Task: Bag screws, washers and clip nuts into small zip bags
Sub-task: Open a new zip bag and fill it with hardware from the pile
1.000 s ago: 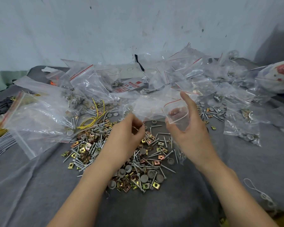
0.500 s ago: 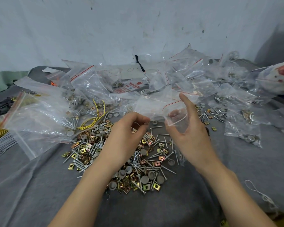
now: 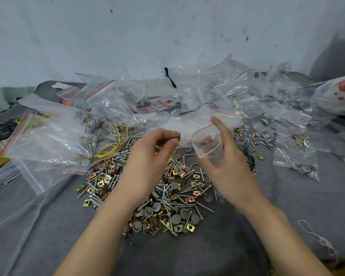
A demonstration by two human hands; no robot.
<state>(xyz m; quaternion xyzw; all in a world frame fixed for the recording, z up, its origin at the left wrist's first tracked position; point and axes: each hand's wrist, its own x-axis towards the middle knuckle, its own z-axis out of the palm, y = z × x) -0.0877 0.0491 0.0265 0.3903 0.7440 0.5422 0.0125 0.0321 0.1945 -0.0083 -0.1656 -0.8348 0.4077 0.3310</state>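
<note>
Right, head view only, looking down over both forearms.

Landmark: the loose pile (image 3: 167, 198) of screws, grey washers and brassy clip nuts, spread on the grey cloth (image 3: 48, 226).

The right hand (image 3: 225, 162) is raised over the pile's far edge and holds the small zip bag (image 3: 207, 146) against the palm. Thumb on one side, lower fingers curled on the other, forefinger sticking up free. The bag's mouth is bowed open into a ring and turned toward the other hand. I judge it is held so that parts can drop in with no second hand at the lip. It looks empty, though the clear film makes that hard to confirm.

The left hand (image 3: 153, 156) is over the pile's far middle, just beside the bag mouth and apart from it. Its fingers are curled tight, tips pinching a small brassy piece (image 3: 178, 138), likely a clip nut. Anything else in the fist is hidden. Judgement: about to feed it in.

Beyond the pile lies a heap of zip bags (image 3: 247, 92), some holding hardware, probably put there to be out of the working patch. Left of the pile are a large zip bag (image 3: 48, 144) and yellow wires (image 3: 112, 146).

Counts:
- Hands: two.
- Bag in hand: one.
- Piece pinched: one seen.
- Large bag: one.
- Loose parts and heaped bags: too overlapped to count.
</note>
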